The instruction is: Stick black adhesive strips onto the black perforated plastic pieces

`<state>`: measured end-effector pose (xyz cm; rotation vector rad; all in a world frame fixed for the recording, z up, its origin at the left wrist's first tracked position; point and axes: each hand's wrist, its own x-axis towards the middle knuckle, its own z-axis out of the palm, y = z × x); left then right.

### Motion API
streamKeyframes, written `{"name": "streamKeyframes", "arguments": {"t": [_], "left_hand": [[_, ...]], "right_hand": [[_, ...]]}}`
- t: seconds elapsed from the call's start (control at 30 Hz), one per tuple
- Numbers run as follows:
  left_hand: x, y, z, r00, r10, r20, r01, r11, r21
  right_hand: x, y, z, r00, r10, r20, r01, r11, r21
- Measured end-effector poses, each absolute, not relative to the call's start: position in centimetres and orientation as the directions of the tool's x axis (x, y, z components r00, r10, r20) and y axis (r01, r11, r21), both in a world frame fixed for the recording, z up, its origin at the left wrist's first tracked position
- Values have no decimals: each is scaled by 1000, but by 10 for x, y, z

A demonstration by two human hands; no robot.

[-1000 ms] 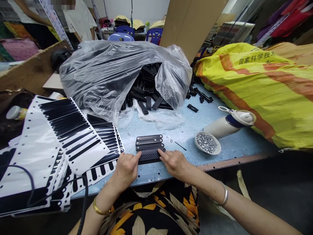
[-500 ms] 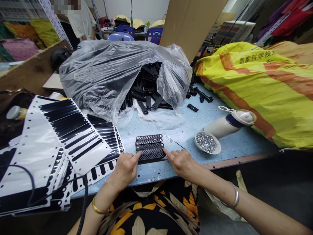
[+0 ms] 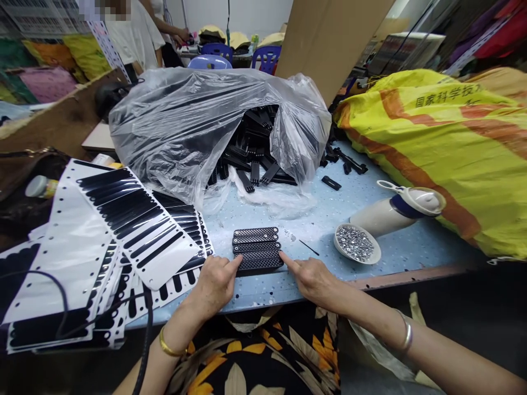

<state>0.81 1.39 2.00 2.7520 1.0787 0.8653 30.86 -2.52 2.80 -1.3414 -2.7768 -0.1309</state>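
Observation:
Several black textured strips (image 3: 257, 239) lie side by side on the blue speckled table (image 3: 263, 293), with small shiny screws at their ends. My left hand (image 3: 216, 282) touches the near left end with a fingertip, its other fingers curled. At the near right end, the outstretched index finger of my right hand (image 3: 310, 280) rests against the strips, and its other fingers are folded in. To the right are a thin black rod (image 3: 308, 247) and a white bowl (image 3: 375, 253) of small metal screws.
A clear plastic bag (image 3: 177, 120) of black parts stands behind. Left lie black-and-white sticker sheets (image 3: 140, 230) and a cable (image 3: 149, 323). A white bottle (image 3: 379, 214) and a yellow sack (image 3: 444, 142) are on the right. A person (image 3: 132, 38) stands in the back.
The view has shifted slightly, so the table things appear further right. Both hands keep their fingertips at the strips' ends. More of a second person's arm shows at the back.

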Motion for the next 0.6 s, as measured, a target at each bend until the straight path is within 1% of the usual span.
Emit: {"name": "streamKeyframes", "arguments": {"t": [0.13,0.23,0.37,0.5,0.6], "left_hand": [[4,14,26,619,661,424,610,-745,271],[-2,15,28,629,679,378,635,-730,254],[-6,14,28,657,689,305,665,-721,196],[-4,16,28,703,676,219,670,-734,113],[-5,24,34,739,657,149,650,-753,98]], "right_hand": [[310,-16,33,-607,792,64,794,608,3],[310,-13,28,-629,771,103,777,629,32],[310,-15,21,-654,743,143,756,647,98],[310,-15,22,-646,753,128,763,641,83],[310,-12,25,-630,769,106,776,630,43]]}}
